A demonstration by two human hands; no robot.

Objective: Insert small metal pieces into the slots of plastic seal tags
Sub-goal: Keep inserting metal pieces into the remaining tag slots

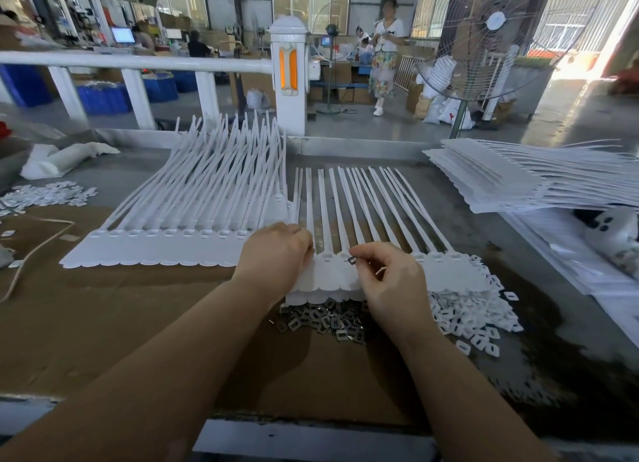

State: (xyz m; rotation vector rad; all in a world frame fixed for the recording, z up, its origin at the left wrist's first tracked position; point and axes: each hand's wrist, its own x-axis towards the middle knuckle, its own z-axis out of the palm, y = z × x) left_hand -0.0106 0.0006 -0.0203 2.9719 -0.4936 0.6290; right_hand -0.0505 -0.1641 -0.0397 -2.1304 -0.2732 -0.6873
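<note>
The left hand (276,254) covers the near-left end of the seal tag strip (397,275), so its fingertips and the slots there are hidden. The right hand (383,278) hides part of the metal piece (352,260) it pinches. The stacked strips (518,181) run off the right edge.

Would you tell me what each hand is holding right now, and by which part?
Right hand pinches a small dark metal piece by its near edge; left hand grips the white plastic seal-tag strip at its left end.
</note>
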